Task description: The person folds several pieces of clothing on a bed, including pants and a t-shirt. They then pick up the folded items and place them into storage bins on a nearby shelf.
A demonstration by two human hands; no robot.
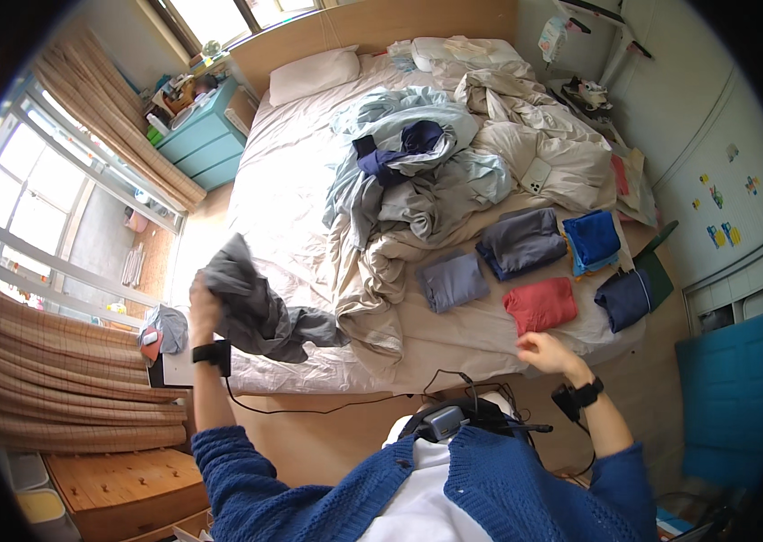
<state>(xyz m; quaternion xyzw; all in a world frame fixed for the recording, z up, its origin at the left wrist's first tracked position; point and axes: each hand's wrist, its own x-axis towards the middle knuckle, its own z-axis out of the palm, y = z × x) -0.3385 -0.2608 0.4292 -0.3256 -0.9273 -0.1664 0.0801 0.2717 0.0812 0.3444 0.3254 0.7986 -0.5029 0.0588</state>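
Note:
My left hand (205,308) grips a crumpled dark grey garment (253,305) and holds one end up over the bed's near left corner; its other end trails on the sheet. My right hand (545,352) is just below a folded red garment (540,305), its fingers loosely curled with nothing seen in them. Around the red one lie a folded blue-grey garment (452,281), a folded dark grey one (527,240), a bright blue one (591,238) and a navy one (623,300). A heap of grey and navy clothes (415,183) lies mid-bed.
Beige bedding (375,298) is bunched between the heap and folded clothes. A smartphone (536,175) rests on it. Pillows (314,74) are at the headboard. A black cable (327,410) runs along the bed's near edge from my left wrist. A teal chest of drawers (202,139) stands left.

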